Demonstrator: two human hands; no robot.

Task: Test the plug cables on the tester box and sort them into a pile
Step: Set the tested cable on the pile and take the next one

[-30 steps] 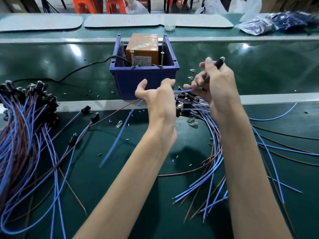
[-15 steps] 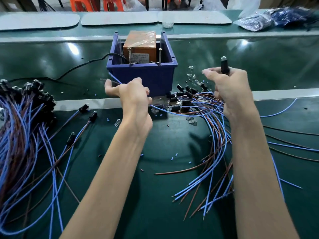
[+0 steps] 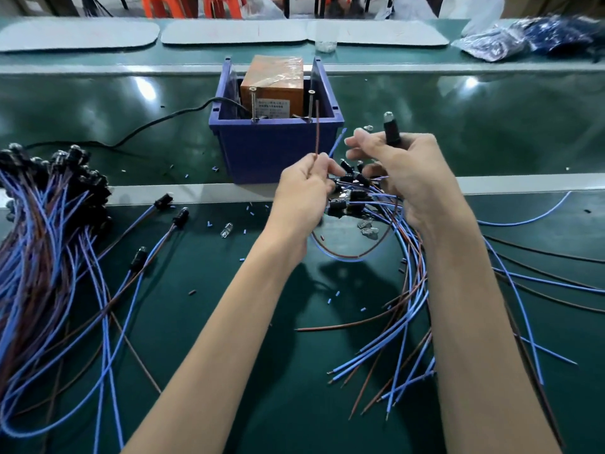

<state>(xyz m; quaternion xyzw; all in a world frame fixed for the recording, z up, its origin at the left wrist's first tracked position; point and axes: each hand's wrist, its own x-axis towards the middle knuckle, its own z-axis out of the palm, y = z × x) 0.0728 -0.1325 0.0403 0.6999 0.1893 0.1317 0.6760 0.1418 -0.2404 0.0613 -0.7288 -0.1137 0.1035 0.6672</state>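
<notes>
Green bench surface (image 3: 209, 263), blue tester box (image 3: 278, 152) at centre rear. Left hand (image 3: 302, 194) pinches a brown wire (image 3: 317, 132) upright before the box; right hand (image 3: 409, 172) grips a black plug (image 3: 391, 132), bulb upward. Cable pile (image 3: 49, 224) lies far left; loose cables (image 3: 348, 203) lie beneath both hands.

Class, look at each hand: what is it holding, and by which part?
The left hand pinches the thin brown wire below its free upper end. The right hand grips the black cylindrical plug round its lower body.
</notes>
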